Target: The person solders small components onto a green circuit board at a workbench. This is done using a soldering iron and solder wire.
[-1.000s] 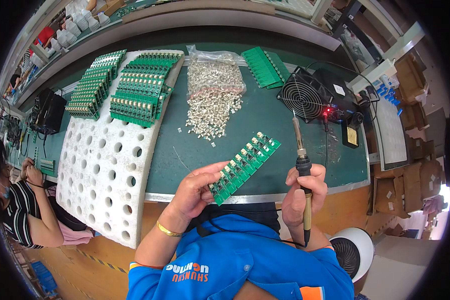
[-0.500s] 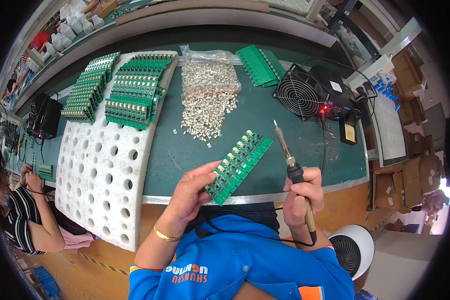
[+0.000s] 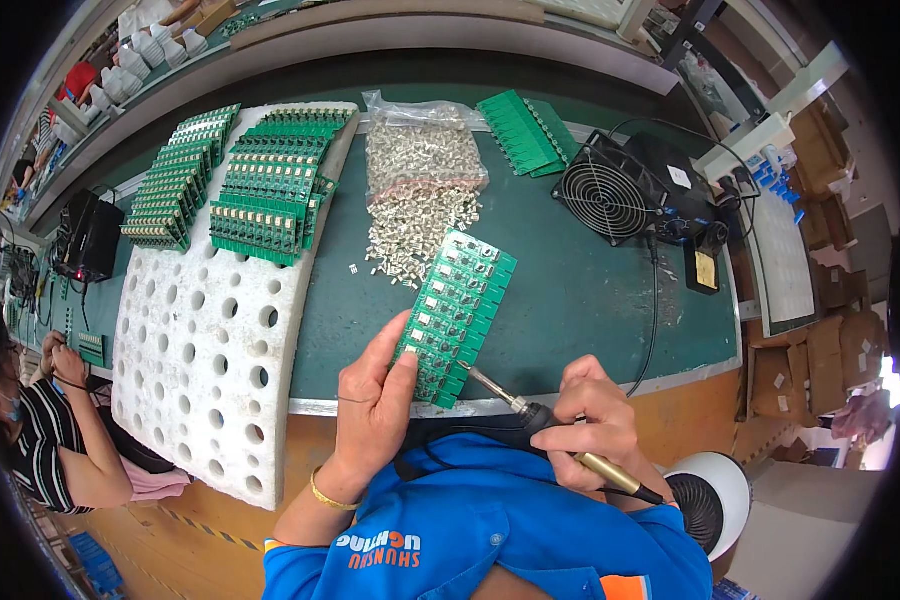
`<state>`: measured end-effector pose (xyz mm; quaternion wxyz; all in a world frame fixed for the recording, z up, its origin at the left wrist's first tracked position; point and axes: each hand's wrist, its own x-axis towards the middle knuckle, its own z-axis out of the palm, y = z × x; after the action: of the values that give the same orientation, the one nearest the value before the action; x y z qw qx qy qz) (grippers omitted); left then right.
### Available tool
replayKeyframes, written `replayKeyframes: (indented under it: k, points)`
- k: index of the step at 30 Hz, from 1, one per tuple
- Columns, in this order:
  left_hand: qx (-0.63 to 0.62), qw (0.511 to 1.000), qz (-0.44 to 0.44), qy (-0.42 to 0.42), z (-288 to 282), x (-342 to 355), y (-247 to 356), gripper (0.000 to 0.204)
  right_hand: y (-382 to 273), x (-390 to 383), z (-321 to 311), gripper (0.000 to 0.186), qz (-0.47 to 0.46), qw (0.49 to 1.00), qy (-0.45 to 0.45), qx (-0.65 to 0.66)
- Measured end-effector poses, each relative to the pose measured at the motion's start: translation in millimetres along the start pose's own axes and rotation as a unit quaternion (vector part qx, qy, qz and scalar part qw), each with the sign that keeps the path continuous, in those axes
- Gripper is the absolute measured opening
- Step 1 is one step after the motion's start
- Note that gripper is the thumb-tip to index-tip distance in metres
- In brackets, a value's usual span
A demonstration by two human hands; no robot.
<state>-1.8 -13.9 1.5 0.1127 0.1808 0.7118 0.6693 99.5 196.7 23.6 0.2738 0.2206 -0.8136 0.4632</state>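
Left hand grips circuit panel at eight o'clock; right hand grips soldering iron. Panel likely light, stiff, fragile: hold edges.

White and orange lettering marks the blue shirt, a white label the black box.

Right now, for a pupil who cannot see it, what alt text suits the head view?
The left hand holds a green circuit board panel while the right hand points a soldering iron at its lower part. Beyond lie small pale connectors; at left, more boards rest on a holed white foam slab.
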Motion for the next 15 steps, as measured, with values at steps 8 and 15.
replayKeyframes:
  k: [8,15]
  points:
    - [0.071,0.997,0.041,0.015,-0.4,-0.7,6.9,0.036,4.2,4.0,4.7,0.033,0.002,1.0,-0.011,0.003]
    - [0.095,0.993,0.072,0.018,-1.6,-0.1,4.1,0.037,7.0,3.4,8.0,0.032,0.003,1.0,-0.008,-0.006]
